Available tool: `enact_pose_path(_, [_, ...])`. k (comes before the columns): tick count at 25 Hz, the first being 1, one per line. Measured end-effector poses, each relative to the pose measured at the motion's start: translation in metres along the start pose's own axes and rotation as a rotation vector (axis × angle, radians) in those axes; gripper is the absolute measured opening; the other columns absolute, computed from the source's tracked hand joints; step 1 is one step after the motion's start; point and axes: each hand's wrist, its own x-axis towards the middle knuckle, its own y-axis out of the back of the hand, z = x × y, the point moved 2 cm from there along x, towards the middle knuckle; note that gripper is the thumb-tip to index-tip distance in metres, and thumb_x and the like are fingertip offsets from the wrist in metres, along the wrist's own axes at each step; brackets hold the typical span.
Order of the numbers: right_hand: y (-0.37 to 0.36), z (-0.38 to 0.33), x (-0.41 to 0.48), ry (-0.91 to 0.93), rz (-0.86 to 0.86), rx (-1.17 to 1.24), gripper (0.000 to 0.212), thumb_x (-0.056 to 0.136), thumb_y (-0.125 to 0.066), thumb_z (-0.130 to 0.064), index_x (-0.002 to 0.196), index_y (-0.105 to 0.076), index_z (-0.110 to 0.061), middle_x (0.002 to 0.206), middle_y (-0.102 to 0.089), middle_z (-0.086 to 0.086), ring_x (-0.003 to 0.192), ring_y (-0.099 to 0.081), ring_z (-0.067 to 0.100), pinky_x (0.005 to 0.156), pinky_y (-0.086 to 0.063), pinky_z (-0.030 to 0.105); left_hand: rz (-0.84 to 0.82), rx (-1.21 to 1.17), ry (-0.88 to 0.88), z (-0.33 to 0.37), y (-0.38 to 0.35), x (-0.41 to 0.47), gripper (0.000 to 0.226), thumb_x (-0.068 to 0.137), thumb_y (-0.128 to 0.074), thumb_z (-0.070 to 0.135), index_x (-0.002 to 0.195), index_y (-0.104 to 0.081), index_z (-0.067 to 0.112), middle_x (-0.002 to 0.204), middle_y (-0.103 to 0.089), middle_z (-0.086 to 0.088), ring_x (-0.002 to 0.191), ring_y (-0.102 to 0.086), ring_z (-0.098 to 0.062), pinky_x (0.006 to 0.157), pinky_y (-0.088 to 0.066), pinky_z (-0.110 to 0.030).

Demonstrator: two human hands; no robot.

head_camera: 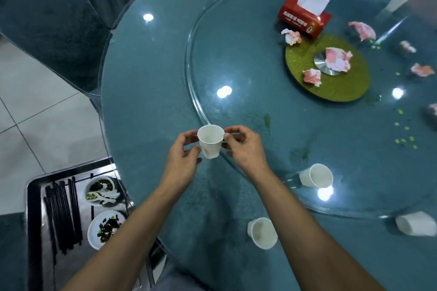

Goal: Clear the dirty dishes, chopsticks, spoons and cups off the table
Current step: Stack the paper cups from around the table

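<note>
Both forearms outstretched — left hand [183, 149], right hand [241, 146] fingers pinching white cup [210, 140].

Illumination is overhead and diffuse, with a cool blue-green cast. The glass worktop [153, 73] mirrors the ceiling lamps as five round glare spots [224, 91], each clipped to pure white with a slight bloom. Shadows are soft; a faint one lies on the worktop below my forearms. My left hand [183, 149], my right hand [241, 146] and the paper cup [210, 140] they hold sit in the sharpest zone, evenly lit. Wide-angle distortion bends the floor tiles [35, 101] and chair backs [47, 7] toward the frame edges. The upper right corner is smeared and out of focus. The steel tray [33, 220] at lower left reads dark, with a dull sheen on its rim.
</note>
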Motion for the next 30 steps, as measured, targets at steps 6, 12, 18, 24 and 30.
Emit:
enact_pose_path(6, [0.058, 0.029, -0.062, -0.002, 0.062, 0.036, 0.016, 0.086, -0.071, -0.026, 0.082, -0.070, -0.041, 0.091, -0.077, -0.003, 0.089, -0.075, 0.017, 0.086, -0.060, 0.052, -0.067, 0.012, -0.044, -0.003, -0.038, -0.064, 0.039, 0.099, -0.050, -0.003, 0.105, -0.060, 0.035, 0.107, -0.069, 0.018, 0.102, -0.069, -0.023, 0.086, -0.060, -0.044])
enact_pose_path(12, [0.104, 0.073, -0.119, -0.007, 0.150, 0.070, 0.016, 0.086, -0.070, -0.021, 0.083, -0.069, -0.036, 0.088, -0.077, -0.001, 0.085, -0.076, 0.018, 0.084, -0.060, 0.053, -0.150, 0.108, -0.076, -0.018, -0.074, -0.116, 0.030, 0.097, -0.054, 0.001, 0.103, -0.061, 0.030, 0.104, -0.071, 0.014, 0.100, -0.069, -0.022, 0.086, -0.060, -0.045])
enact_pose_path(18, [0.126, 0.110, -0.147, -0.031, 0.193, 0.076, 0.014, 0.085, -0.069, -0.017, 0.086, -0.068, -0.031, 0.087, -0.077, -0.001, 0.084, -0.075, 0.018, 0.084, -0.060, 0.051, -0.229, 0.257, -0.054, -0.030, -0.095, -0.142, 0.021, 0.099, -0.054, 0.007, 0.101, -0.061, 0.027, 0.104, -0.070, 0.008, 0.099, -0.069, -0.017, 0.087, -0.056, -0.039])
enact_pose_path(24, [0.128, 0.135, -0.165, -0.049, 0.188, 0.020, 0.018, 0.088, -0.068, -0.013, 0.091, -0.068, -0.031, 0.087, -0.075, -0.004, 0.080, -0.073, 0.011, 0.081, -0.061, 0.040, -0.246, 0.291, 0.000, -0.048, -0.098, -0.157, 0.014, 0.103, -0.051, 0.014, 0.098, -0.062, 0.022, 0.100, -0.072, 0.003, 0.089, -0.073, -0.013, 0.079, -0.055, -0.032])
enact_pose_path(30, [0.126, 0.150, -0.174, -0.054, 0.165, -0.083, 0.020, 0.089, -0.066, -0.010, 0.100, -0.068, -0.025, 0.086, -0.073, -0.007, 0.069, -0.064, -0.001, 0.063, -0.044, 0.013, -0.266, 0.396, 0.032, -0.067, -0.098, -0.160, 0.014, 0.103, -0.052, 0.017, 0.097, -0.063, 0.024, 0.097, -0.069, 0.004, 0.093, -0.063, -0.014, 0.079, -0.050, -0.034])
